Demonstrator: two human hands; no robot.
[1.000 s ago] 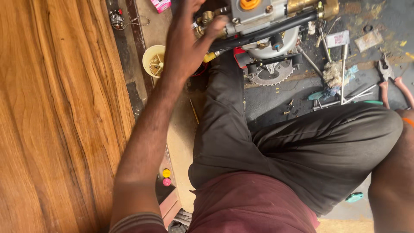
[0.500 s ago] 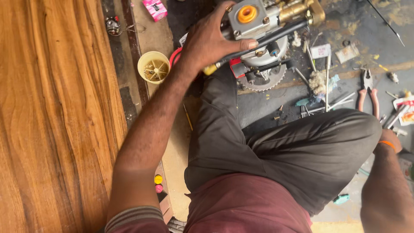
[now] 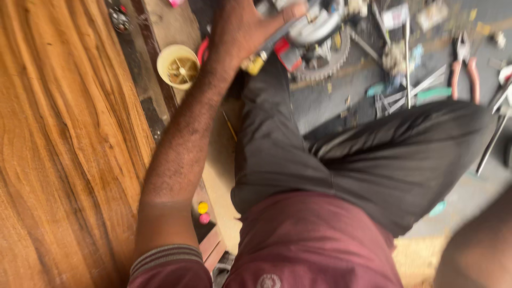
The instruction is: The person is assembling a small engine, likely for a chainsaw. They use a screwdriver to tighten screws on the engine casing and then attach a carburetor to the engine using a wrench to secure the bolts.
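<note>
Now | left grip point(image 3: 242, 29) closed over power tool point(image 3: 314, 24); tool under palm | right grip unseen

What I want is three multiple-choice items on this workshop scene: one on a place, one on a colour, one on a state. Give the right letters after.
1. Where does the cream cup sit?
A) on the lap
B) just left of the left hand
C) on the red shirt

2. What colour are the handles of the pliers?
A) blue
B) black
C) reddish pink

3. How is the left hand?
A) flat on the wood
B) fingers closed on the grey machine
C) hanging empty

Answers:
1. B: the cup stands on the floor beside the wrist.
2. C: both handles show reddish pink.
3. B: the thumb wraps over the machine's housing.
</note>
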